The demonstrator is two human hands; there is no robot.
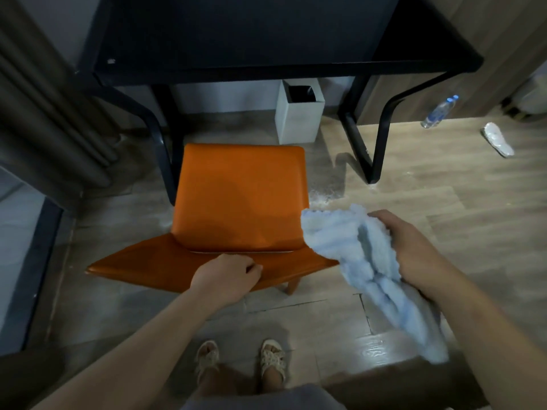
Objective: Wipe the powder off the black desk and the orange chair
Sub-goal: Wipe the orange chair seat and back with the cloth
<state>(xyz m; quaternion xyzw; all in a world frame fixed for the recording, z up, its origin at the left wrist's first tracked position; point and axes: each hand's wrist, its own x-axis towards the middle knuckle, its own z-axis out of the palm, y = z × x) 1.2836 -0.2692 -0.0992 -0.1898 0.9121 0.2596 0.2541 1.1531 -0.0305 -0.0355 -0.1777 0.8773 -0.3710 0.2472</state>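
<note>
The left hand (228,275) grips the top edge of the backrest (142,266) of the orange chair (231,223), with its fingers curled over that edge. The right hand (414,250) is just beside the chair's right end, and its fingers are closed round a bunched light blue cloth (355,247), which hangs down under the hand.

The seat (241,187) lies directly ahead of both hands and a little lower, between them and the black tabletop (236,34), which is well beyond. The backrest runs left to right across the front of the hands, so I judge that the cloth must pass forward over it to reach the seat. The cloth's upper corner already touches or overlaps the seat's near right corner; I cannot tell which. The right hand is therefore the nearer one for wiping, and the left only steadies the chair.

I cannot tell whether powder is on the seat. White powder (324,198) lies on the floor ahead of the right hand.
</note>
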